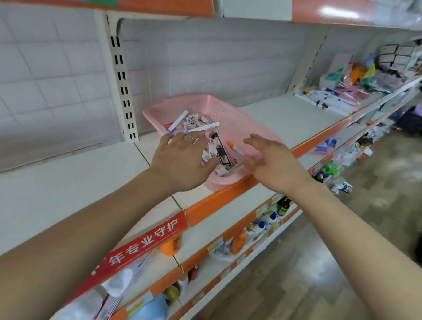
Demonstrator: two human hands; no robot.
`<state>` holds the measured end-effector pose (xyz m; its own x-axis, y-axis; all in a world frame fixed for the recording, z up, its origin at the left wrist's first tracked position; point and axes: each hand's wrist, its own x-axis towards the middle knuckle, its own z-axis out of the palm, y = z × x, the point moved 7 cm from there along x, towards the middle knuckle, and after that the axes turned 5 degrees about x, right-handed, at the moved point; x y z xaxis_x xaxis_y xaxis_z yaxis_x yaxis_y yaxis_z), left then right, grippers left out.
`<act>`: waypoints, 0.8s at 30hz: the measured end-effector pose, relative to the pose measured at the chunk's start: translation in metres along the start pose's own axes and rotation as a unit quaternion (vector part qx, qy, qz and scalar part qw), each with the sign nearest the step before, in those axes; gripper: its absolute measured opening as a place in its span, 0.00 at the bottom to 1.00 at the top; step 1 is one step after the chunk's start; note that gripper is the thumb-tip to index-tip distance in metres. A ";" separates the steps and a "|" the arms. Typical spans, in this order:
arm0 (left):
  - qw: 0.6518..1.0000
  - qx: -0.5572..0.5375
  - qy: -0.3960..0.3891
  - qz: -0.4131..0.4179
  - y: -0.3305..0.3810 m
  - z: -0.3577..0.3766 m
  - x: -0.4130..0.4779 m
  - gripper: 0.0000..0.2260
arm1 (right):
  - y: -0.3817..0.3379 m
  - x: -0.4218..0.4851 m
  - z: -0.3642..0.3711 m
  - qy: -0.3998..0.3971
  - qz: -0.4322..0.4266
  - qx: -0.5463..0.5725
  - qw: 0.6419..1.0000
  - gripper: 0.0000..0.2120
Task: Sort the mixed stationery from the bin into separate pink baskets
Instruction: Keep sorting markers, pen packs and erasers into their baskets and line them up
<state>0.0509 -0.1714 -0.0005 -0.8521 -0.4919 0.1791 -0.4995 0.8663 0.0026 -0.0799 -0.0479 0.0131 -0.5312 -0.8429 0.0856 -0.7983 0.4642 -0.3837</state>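
A pink basket [234,122] stands on the white shelf, its near corner over the orange shelf edge. Inside lies mixed stationery: white-and-blue pens [179,120], small labelled packets [192,118], a dark packaged item [221,150] and an orange-capped marker [232,147]. My left hand [180,158] reaches over the basket's near left side with fingers spread and a ring on one finger; its fingertips are at the packets, holding nothing that I can see. Fingers straight, my right hand [271,160] hovers over the basket's near right rim.
The white shelf [56,191] stretches left of the basket, with a red label strip [142,244] on its front edge. Packaged goods [350,91] crowd the far right of the shelf. Lower shelves hold bottles and packets. An aisle floor lies to the right.
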 end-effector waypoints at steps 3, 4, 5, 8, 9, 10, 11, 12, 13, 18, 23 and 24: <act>1.000 0.001 -0.008 0.011 0.002 0.010 0.012 0.25 | 0.003 0.015 0.004 -0.008 0.001 -0.001 1.000 0.25; 1.000 0.004 -0.009 0.013 0.002 0.014 0.014 0.25 | 0.004 0.020 0.006 -0.010 -0.002 -0.005 1.000 0.24; 1.000 0.006 -0.010 0.015 0.002 0.016 0.018 0.25 | 0.005 0.025 0.008 -0.008 -0.006 -0.009 1.000 0.24; 0.999 0.007 -0.033 0.007 0.000 0.024 0.032 0.23 | 0.008 0.042 0.015 -0.015 -0.017 -0.019 1.000 0.22; 0.999 0.008 -0.043 0.003 0.000 0.027 0.036 0.23 | 0.011 0.049 0.018 -0.024 -0.018 -0.025 0.999 0.21; 0.999 0.009 -0.052 0.000 0.000 0.030 0.041 0.22 | 0.015 0.055 0.020 -0.037 -0.016 -0.035 0.999 0.21; 0.998 0.011 -0.062 -0.005 0.000 0.031 0.046 0.22 | 0.019 0.064 0.021 -0.054 -0.011 -0.047 0.997 0.21; 0.997 0.013 -0.073 -0.012 0.000 0.032 0.053 0.22 | 0.023 0.072 0.021 -0.073 -0.008 -0.058 0.996 0.22; 0.996 0.014 -0.088 -0.023 0.000 0.033 0.059 0.22 | 0.026 0.081 0.022 -0.095 -0.006 -0.065 0.993 0.23; 0.974 0.040 -0.201 -0.094 0.004 0.056 0.075 0.25 | 0.042 0.112 0.046 -0.268 -0.027 -0.157 0.950 0.27; 0.957 0.076 -0.230 -0.158 0.007 0.066 0.088 0.19 | 0.056 0.136 0.058 -0.329 -0.074 -0.156 0.929 0.29; 0.955 0.074 -0.233 -0.167 0.006 0.066 0.091 0.20 | 0.058 0.140 0.057 -0.329 -0.086 -0.135 0.931 0.28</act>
<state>-0.0404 -0.2168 -0.0493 -0.6014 -0.7534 -0.2660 -0.7427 0.6499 -0.1615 -0.1839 -0.1544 -0.0499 -0.1718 -0.8542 -0.4908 -0.9447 0.2841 -0.1638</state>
